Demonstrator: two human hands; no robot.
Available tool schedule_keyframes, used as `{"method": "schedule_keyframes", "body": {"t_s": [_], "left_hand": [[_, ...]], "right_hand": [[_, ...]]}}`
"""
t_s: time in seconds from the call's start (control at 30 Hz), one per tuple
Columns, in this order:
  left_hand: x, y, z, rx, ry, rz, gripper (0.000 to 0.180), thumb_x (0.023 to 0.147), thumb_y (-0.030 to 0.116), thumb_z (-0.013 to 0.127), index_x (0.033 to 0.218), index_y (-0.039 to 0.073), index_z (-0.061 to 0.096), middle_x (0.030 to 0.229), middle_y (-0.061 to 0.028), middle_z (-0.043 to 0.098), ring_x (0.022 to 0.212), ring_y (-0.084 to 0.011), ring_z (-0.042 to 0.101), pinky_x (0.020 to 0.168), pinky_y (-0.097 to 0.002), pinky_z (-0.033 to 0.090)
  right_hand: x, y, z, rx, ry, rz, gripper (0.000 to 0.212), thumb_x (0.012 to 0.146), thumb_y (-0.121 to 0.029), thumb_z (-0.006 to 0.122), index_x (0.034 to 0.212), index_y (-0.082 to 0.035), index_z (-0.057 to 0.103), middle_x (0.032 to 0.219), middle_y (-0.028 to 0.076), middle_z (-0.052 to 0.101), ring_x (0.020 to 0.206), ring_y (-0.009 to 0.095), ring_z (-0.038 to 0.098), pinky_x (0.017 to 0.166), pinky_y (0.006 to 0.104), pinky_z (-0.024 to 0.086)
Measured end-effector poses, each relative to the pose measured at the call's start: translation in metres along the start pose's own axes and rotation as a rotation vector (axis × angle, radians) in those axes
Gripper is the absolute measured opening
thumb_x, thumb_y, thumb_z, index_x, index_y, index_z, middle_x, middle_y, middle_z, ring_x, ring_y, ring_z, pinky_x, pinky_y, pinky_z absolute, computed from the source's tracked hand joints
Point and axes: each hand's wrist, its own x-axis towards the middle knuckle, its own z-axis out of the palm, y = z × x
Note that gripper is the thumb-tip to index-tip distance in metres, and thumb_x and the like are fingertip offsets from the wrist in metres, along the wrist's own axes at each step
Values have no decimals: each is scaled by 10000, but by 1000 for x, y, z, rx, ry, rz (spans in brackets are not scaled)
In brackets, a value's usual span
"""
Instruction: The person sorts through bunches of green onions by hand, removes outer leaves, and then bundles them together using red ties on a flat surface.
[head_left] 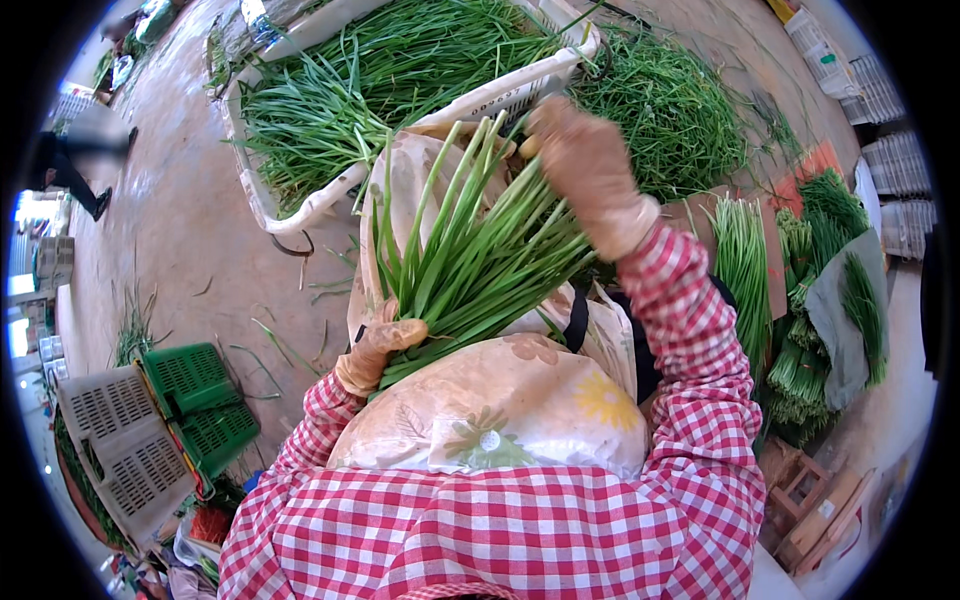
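Note:
A loose bunch of garlic chives [470, 265] lies slanted across my lap, its pale stalk ends fanned out away from me. My left hand [382, 345], in a soiled light glove, is closed round the leafy near side. At the far right of the bunch is my right hand [590, 170], gloved too and slightly blurred. Its fingers are curled together beside the stalk ends; what they pinch is hidden. Under the bunch spreads a stained, flower-printed apron [480, 410].
Ahead stands a white crate [320, 210] heaped with chives. Loose green trimmings [660, 110] are piled right of it. Tied bundles [800, 370] and a row of chives [742, 250] lie at right. Green crates [200, 390] and a grey crate [130, 450] sit at left. A person [85, 150] is far left.

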Motion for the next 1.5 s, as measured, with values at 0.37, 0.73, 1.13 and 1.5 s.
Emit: {"method": "schedule_keyframes", "body": {"t_s": [0.37, 0.73, 1.13, 1.5], "left_hand": [[1, 21, 10, -394, 113, 28, 574, 875, 447, 523, 1157, -52, 556, 988, -210, 651, 775, -293, 658, 709, -374, 561], [49, 86, 63, -82, 41, 189, 610, 840, 242, 650, 1346, 22, 390, 1204, -121, 572, 1022, -204, 596, 866, -324, 506], [60, 92, 75, -533, -107, -12, 466, 935, 210, 543, 1344, 38, 403, 1201, -126, 583, 1034, -200, 610, 875, -333, 528], [79, 85, 56, -408, -91, 174, 732, 924, 539, 448, 1447, 58, 272, 1426, -109, 398, 1270, -209, 432, 1076, -365, 344]], "right_hand": [[-55, 79, -44, -187, -249, 514, 386, 936, -286, 523, 1219, -28, 568, 1040, 219, 654, 922, 346, 648, 791, 399, 521], [-57, -64, -20, 944, -686, 484, 581, 883, -440, 605, 1297, -50, 489, 1128, 141, 645, 1043, 250, 616, 861, 337, 473], [-32, -72, -58, 574, -138, 200, 193, 813, -193, 719, 933, -49, 674, 679, 30, 616, 602, 100, 575, 535, 253, 450], [-32, -120, -42, 667, -496, 178, 106, 803, -130, 686, 772, -38, 643, 674, 22, 540, 606, 133, 495, 603, 309, 401]]}}
